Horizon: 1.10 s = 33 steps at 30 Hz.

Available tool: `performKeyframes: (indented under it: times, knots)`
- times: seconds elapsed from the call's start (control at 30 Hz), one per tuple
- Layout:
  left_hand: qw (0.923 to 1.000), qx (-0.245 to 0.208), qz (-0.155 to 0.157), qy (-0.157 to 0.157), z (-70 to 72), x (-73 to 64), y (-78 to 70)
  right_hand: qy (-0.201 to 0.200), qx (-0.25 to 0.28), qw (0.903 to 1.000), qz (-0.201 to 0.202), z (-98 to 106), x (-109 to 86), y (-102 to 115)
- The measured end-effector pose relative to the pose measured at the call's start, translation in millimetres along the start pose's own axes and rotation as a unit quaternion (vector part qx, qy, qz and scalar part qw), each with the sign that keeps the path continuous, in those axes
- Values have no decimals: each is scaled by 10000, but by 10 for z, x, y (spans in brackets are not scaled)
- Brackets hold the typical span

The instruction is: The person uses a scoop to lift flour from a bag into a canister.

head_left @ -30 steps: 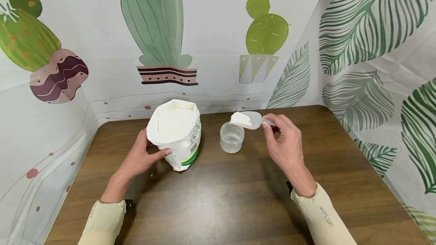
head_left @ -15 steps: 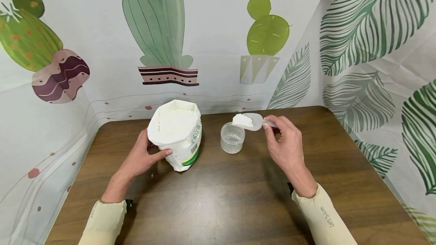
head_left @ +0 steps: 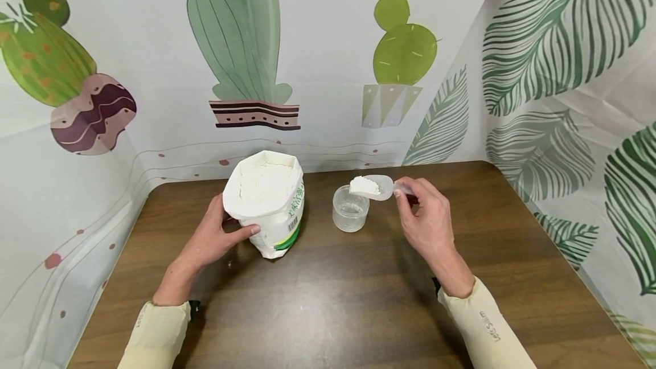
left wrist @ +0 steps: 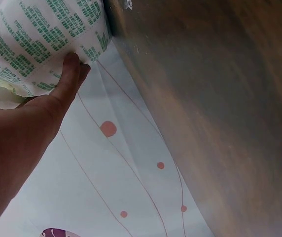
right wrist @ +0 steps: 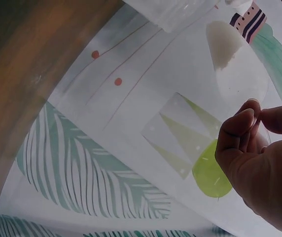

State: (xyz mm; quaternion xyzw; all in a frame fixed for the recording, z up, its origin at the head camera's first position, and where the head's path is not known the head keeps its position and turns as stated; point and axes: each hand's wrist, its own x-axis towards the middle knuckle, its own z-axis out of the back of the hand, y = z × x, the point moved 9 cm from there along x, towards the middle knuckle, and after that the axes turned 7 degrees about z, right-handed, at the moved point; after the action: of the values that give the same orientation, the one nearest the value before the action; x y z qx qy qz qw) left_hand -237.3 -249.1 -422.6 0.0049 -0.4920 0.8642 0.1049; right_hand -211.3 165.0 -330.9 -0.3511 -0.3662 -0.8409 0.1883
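Note:
In the head view, my left hand (head_left: 212, 237) holds the side of an open white flour bag (head_left: 277, 225), its thumb across the front. Fine white flour fills the bag nearly to its rolled rim. Between thumb and fingers, my right hand (head_left: 428, 215) pinches the handle of a translucent plastic scoop (head_left: 383, 187). A heap of flour (head_left: 365, 186) lies toward the scoop's front, and that end overlaps the rim of a clear round plastic cup (head_left: 351, 216). The right wrist view shows the scoop (right wrist: 237, 74) nearly level above the fingers (right wrist: 237, 123).
A brown wooden table (head_left: 307, 312) carries everything. Behind it hangs a white cloth (head_left: 323, 44) printed with cacti and leaves, close to the bag and cup. Small white specks lie on the table near the bag.
My right hand has lowered the scoop slightly, bringing its loaded end closer over the cup's rim. The left hand and the flour bag stay where they were.

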Motion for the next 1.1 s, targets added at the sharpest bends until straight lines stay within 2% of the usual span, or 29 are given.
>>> performKeyframes:
  times: [0.23, 0.63, 1.1]
  knots:
    - [10000, 36, 2, -13, 2, -2, -4, 105, -74, 9999, -32, -40, -18, -7]
    - [9996, 176, 238, -15, 10, -20, 25, 369, -130, 9992, 4, -128, -31, 11]
    - [9999, 52, 159, 20, -3, -10, 16, 519, -134, 9985, 119, -206, -47, -15]
